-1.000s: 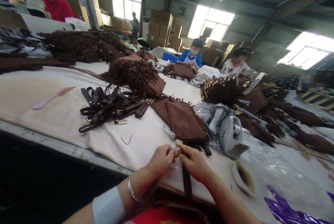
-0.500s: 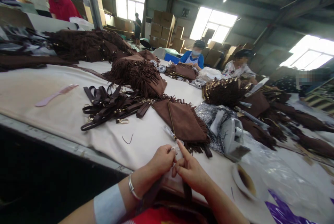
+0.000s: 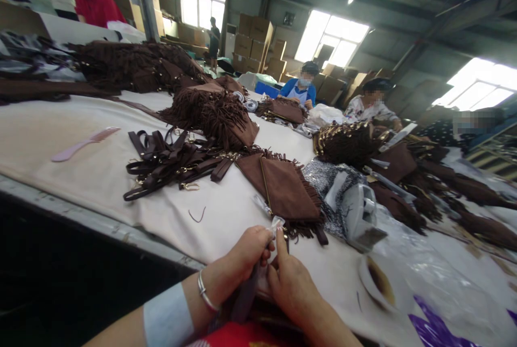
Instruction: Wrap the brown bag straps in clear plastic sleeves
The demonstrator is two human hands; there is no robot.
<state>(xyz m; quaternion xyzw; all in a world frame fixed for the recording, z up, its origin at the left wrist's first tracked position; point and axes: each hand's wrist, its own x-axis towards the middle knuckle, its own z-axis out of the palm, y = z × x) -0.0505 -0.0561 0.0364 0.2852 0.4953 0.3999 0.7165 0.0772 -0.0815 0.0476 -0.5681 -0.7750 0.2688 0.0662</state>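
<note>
My left hand (image 3: 253,247), with a silver bangle at the wrist, is closed round a dark brown strap (image 3: 247,294) that hangs down toward my lap. A piece of clear plastic wrap (image 3: 277,223) sticks up at the end between my hands. My right hand (image 3: 291,274) presses its index finger against that wrap, with the thumb bent below. A bit of gold hardware shows beside the fingertip; the rest is hidden. Just beyond lies a brown fringed bag (image 3: 288,188) with a gold zip. Left of it is a heap of brown straps (image 3: 173,161) with gold clasps.
A pink comb (image 3: 86,144) lies on the cloth-covered table (image 3: 161,223) at left. To the right are a grey tape dispenser (image 3: 359,215), a tape roll (image 3: 375,282) and plastic sheeting (image 3: 436,277). More fringed bags (image 3: 214,115) are piled behind; several people work farther back.
My right hand has drawn slightly back and turned, its index finger now more upright. The plastic wrap shows more clearly above my fingers. The bag and strap heap have stayed put.
</note>
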